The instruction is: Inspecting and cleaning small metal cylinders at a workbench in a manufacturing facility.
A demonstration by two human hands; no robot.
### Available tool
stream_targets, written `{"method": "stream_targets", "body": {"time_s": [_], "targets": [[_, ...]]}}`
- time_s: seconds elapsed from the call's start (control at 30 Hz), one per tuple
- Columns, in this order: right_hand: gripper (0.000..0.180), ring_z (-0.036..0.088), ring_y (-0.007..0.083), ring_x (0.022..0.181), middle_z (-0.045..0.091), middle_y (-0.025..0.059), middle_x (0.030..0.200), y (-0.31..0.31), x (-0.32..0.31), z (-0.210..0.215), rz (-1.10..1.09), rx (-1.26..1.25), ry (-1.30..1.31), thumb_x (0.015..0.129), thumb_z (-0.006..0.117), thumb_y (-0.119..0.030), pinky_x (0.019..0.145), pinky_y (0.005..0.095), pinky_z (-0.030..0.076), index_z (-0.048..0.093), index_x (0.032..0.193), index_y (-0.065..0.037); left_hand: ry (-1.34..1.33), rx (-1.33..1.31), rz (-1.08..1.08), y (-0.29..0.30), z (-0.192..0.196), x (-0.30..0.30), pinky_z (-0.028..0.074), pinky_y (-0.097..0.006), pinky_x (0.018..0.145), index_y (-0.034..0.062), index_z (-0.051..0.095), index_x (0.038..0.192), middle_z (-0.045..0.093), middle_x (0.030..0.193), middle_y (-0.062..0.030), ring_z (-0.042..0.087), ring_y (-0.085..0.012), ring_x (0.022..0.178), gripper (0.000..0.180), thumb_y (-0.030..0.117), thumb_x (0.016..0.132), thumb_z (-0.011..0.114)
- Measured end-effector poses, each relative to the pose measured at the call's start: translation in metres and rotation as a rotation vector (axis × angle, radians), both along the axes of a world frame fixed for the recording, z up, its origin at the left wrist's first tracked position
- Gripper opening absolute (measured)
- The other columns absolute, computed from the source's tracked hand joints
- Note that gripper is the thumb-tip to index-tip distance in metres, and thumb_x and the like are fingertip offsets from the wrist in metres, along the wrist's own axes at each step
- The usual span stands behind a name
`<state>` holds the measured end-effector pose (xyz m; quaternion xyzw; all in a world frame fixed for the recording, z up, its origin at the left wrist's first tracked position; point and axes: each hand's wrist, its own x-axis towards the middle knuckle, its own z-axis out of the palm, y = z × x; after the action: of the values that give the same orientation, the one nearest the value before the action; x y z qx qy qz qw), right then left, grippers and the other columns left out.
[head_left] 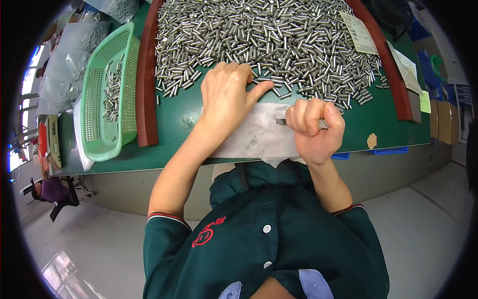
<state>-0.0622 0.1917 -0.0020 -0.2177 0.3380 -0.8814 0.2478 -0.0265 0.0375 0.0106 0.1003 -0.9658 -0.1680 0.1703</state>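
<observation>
The table (361, 130) is deep green — the pins (249, 37) at its far side bright silver — with red-brown rails (148, 74) left and right. The sheet (269, 124) is greyish-white with darker smudges. The left basket (128, 94) is mint, dotted with holes; the near shirt (323, 224) is dark green with a red emblem (208, 234).

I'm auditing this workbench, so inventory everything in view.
Metal pins: countless, silver, heaped on table
Table: one, green, centre
Rails: two, dark red, flanking heap
Cloth: one, whitish, near edge
Basket: one, pale green, left
Bags: several, clear, upper left
Papers: several, pale, right
Fan: one, black, upper right
Cardboard boxes: several, brown, far right
Person: one, purple-topped, far left
Shirt: one, dark green, bottom
Left hand: one, bare, by pins
Right hand: one, bare, over cloth, holding something grey
</observation>
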Motion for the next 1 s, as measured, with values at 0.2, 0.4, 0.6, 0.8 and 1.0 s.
{"method": "stream_targets", "body": {"time_s": [0.2, 0.4, 0.6, 0.8, 1.0], "targets": [[0.038, 0.022, 0.0095, 0.044, 0.029, 0.0008, 0.047, 0.002, -0.004, -0.004, -0.006, -0.009, -0.020, 0.086, 0.029, -0.021, 0.044, 0.0253, 0.020, 0.029, 0.051, -0.007, -0.008, 0.069, -0.025, -0.003, -0.007, 0.008, 0.040, -0.038, 0.060, 0.0025, 0.055, 0.066, 0.054, 0.066, -0.0114, 0.051, -0.0277, 0.066, 0.008, 0.009, 0.064, 0.060], [0.038, 0.021, 0.0091, 0.043, 0.029, 0.0006, 0.046, 0.000, -0.007, -0.001, 0.017, 0.003, -0.013, 0.086, 0.028, -0.021, 0.043, 0.0249, 0.020, 0.030, 0.051, -0.007, 0.063, 0.231, -0.110, -0.011, -0.011, 0.011, 0.040, -0.035, 0.061, 0.0036, 0.057, 0.074, 0.052, 0.070, -0.0089, 0.050, -0.0257, 0.070, 0.009, 0.002, 0.066, 0.061], [0.038, 0.020, 0.0088, 0.042, 0.028, 0.0005, 0.046, -0.001, -0.010, -0.002, 0.028, -0.016, -0.083, 0.087, 0.027, -0.022, 0.042, 0.0249, 0.019, 0.029, 0.051, -0.007, 0.034, 1.053, -0.002, -0.008, -0.012, 0.015, 0.040, -0.019, 0.058, -0.0011, 0.058, 0.083, 0.056, 0.077, -0.0022, 0.049, -0.0066, 0.064, 0.007, 0.002, 0.076, 0.060], [0.039, 0.020, 0.0087, 0.043, 0.028, 0.0004, 0.046, 0.001, -0.011, -0.001, 0.023, -0.019, -0.112, 0.087, 0.027, -0.021, 0.042, 0.0245, 0.019, 0.030, 0.051, -0.007, -0.033, 1.330, 0.034, -0.014, -0.005, 0.018, 0.040, -0.017, 0.060, -0.0031, 0.058, 0.095, 0.060, 0.078, -0.0052, 0.049, -0.0057, 0.064, 0.016, 0.006, 0.083, 0.052], [0.039, 0.020, 0.0088, 0.042, 0.028, 0.0003, 0.046, -0.001, -0.011, -0.001, 0.032, -0.015, -0.139, 0.087, 0.026, -0.021, 0.042, 0.0247, 0.019, 0.029, 0.051, -0.008, -0.030, 1.464, 0.019, -0.019, -0.006, 0.017, 0.040, -0.017, 0.058, -0.0034, 0.057, 0.097, 0.060, 0.078, -0.0065, 0.049, -0.0058, 0.062, 0.018, 0.009, 0.085, 0.050]]}}
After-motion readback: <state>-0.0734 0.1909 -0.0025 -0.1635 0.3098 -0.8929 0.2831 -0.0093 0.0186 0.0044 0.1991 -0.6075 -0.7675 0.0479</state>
